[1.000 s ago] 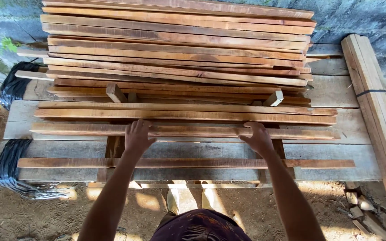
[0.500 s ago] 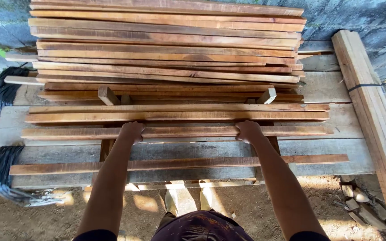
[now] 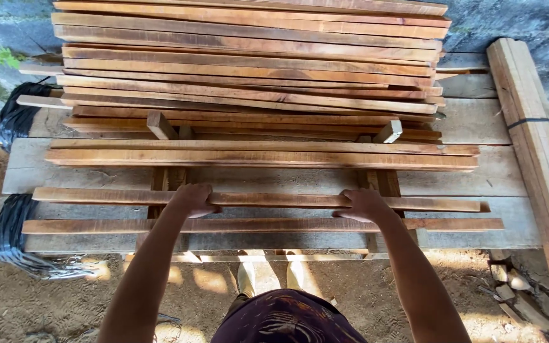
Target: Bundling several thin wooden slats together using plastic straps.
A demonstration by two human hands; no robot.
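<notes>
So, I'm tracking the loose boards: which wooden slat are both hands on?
The second-nearest long reddish wooden slat; left hand and right hand rest on it.

Outdoor timber yard: stacked planks (image 3: 249, 70) (rough-sawn), dirt ground (image 3: 46, 305), concrete wall (image 3: 509, 19).

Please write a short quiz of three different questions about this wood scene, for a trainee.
1. True or false: both hands rest on the same long thin reddish wooden slat.
2. Which lies nearer the person: (a) that slat, or (b) the other single long reddish wooden slat?
3. What dark thing hangs off the grey plank platform beside the left hand?

Key: 1. True; the right hand grips it too. 2. b. 3. A bundle of black plastic sheet.
</notes>
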